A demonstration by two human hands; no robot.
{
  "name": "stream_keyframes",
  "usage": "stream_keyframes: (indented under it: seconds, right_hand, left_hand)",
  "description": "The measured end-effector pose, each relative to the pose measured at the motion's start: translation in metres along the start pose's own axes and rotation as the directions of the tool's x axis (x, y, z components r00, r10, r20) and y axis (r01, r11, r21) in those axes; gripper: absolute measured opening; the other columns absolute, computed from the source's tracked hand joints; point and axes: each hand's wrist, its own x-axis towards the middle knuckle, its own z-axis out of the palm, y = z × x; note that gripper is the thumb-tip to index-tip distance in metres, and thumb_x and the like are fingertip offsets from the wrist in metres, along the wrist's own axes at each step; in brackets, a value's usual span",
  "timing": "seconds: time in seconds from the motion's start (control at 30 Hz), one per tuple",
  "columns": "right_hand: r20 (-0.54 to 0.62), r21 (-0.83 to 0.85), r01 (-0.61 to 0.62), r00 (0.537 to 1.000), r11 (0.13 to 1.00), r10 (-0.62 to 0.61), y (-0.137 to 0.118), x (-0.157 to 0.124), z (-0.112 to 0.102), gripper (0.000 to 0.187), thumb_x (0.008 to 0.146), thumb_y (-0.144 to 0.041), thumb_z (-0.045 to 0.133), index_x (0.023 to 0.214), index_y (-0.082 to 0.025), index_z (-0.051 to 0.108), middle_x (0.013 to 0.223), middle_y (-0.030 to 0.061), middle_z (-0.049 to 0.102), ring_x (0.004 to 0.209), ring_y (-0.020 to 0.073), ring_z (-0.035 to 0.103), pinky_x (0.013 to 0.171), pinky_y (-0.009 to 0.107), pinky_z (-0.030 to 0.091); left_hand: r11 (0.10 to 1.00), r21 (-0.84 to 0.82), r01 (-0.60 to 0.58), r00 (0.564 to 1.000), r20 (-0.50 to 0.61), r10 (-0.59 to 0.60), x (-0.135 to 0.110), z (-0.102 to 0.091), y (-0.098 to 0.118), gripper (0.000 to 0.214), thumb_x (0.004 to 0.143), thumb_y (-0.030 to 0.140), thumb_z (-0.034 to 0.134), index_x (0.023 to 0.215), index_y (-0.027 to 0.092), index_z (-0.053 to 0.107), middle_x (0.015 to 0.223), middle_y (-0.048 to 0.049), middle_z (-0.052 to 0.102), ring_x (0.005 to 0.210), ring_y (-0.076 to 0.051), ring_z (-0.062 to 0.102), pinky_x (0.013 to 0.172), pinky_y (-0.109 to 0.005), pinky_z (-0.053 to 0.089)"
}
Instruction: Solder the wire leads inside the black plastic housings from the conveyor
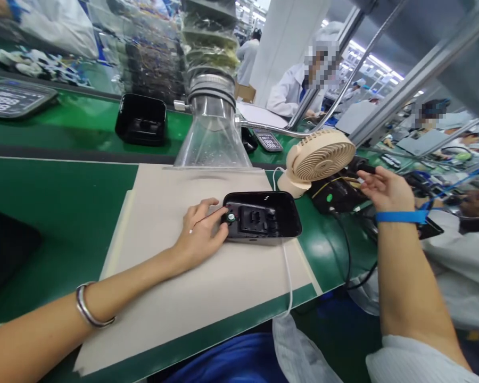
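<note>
A glossy black plastic housing (285, 215), like an open tray with raised fittings inside, lies on the beige mat. My left hand (201, 231) holds its left end, index finger and thumb beside a small round metallic part (231, 217) in the housing. Off to the right, behind a beige fan, my right hand (387, 187) is raised with its fingers curled at a dark handle-like thing (366, 168). The kind of that thing cannot be made out. Just below it sits a black box-shaped device (335, 196) with cables.
A clear fume hood (215, 135) on a ribbed duct hangs over the mat (163, 298). The beige fan (323, 157) stands right of it. Another black housing (141, 119) and a display panel (18, 99) lie at the back left. Co-workers sit beyond. A white cable (288, 271) crosses the front edge.
</note>
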Motion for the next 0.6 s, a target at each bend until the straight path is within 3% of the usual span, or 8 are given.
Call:
stream_keyframes:
  seconds: [0.13,0.23,0.3,0.37,0.4,0.43,0.47,0.6]
  right_hand:
    - [0.010,0.018,0.109,0.994,0.994,-0.110,-0.034,-0.047,0.030,0.018,0.092,-0.030,0.051,0.085,-0.015,0.058,0.074,-0.0006,0.057,0.053,0.0068,0.048,0.047,0.019,0.041]
    - [0.160,0.026,0.286,0.945,0.958,-0.287,-0.074,-0.103,0.077,0.009,0.086,-0.019,0.056,0.080,-0.021,0.062,0.074,0.0006,0.061,0.061,0.0102,0.053,0.052,0.021,0.041]
    - [0.466,0.051,0.365,0.815,0.930,-0.345,-0.097,-0.139,0.111,0.007,0.075,-0.013,0.064,0.075,-0.020,0.066,0.072,0.0016,0.064,0.064,0.0140,0.057,0.057,0.024,0.045]
    - [0.715,0.108,0.451,0.583,0.886,-0.384,-0.111,-0.163,0.143,0.011,0.071,-0.011,0.060,0.065,-0.019,0.063,0.065,0.0006,0.064,0.055,0.0131,0.056,0.054,0.024,0.045]
    - [0.787,0.112,0.491,0.488,0.864,-0.379,-0.114,-0.169,0.157,0.017,0.073,-0.008,0.051,0.064,-0.019,0.061,0.065,0.0010,0.064,0.055,0.0128,0.057,0.054,0.023,0.045]
    - [0.814,0.106,0.519,0.445,0.848,-0.374,-0.115,-0.172,0.170,0.021,0.073,-0.006,0.046,0.062,-0.018,0.059,0.063,0.0010,0.063,0.054,0.0126,0.056,0.053,0.023,0.045]
    - [0.830,0.084,0.546,0.425,0.833,-0.362,-0.114,-0.172,0.181,0.023,0.073,-0.004,0.042,0.062,-0.018,0.058,0.060,0.0007,0.062,0.052,0.0124,0.055,0.052,0.023,0.044]
    - [0.836,-0.055,0.615,0.459,0.787,-0.300,-0.106,-0.160,0.204,0.026,0.075,-0.001,0.037,0.075,-0.014,0.060,0.064,0.0031,0.063,0.056,0.0140,0.057,0.053,0.023,0.044]
  left_hand:
    - [0.999,-0.051,0.006,0.999,0.035,-0.004,0.000,0.002,0.000,0.035,0.084,0.024,0.043,0.112,0.016,0.063,0.125,-0.0118,0.050,0.112,-0.027,0.047,0.099,-0.049,0.038]
    - [0.998,-0.049,-0.044,0.999,0.020,0.045,-0.001,0.004,-0.001,0.034,0.084,0.021,0.042,0.110,0.017,0.064,0.124,-0.0126,0.051,0.111,-0.026,0.047,0.096,-0.048,0.040]
    - [0.997,-0.010,-0.079,0.997,-0.002,0.079,-0.004,0.005,0.000,0.031,0.084,0.021,0.044,0.105,0.016,0.066,0.124,-0.0134,0.052,0.112,-0.026,0.048,0.096,-0.047,0.041]
    - [0.993,0.054,-0.108,0.994,-0.026,0.109,-0.008,0.003,0.001,0.026,0.084,0.024,0.048,0.098,0.016,0.068,0.125,-0.0135,0.052,0.113,-0.027,0.047,0.095,-0.046,0.042]
    - [0.989,0.089,-0.121,0.991,-0.037,0.125,-0.011,0.002,0.001,0.025,0.084,0.026,0.050,0.096,0.017,0.069,0.127,-0.0133,0.052,0.113,-0.027,0.046,0.095,-0.045,0.043]
    - [0.983,0.123,-0.137,0.988,-0.048,0.144,-0.015,0.000,0.001,0.024,0.084,0.027,0.050,0.095,0.016,0.069,0.128,-0.0134,0.052,0.114,-0.027,0.046,0.095,-0.044,0.043]
    - [0.976,0.154,-0.152,0.985,-0.058,0.163,-0.019,-0.002,0.001,0.025,0.085,0.027,0.050,0.095,0.016,0.069,0.128,-0.0138,0.052,0.114,-0.027,0.046,0.095,-0.044,0.043]
    - [0.952,0.219,-0.213,0.972,-0.053,0.230,-0.033,-0.011,-0.004,0.028,0.088,0.025,0.045,0.097,0.012,0.068,0.128,-0.0160,0.053,0.115,-0.029,0.045,0.094,-0.045,0.043]
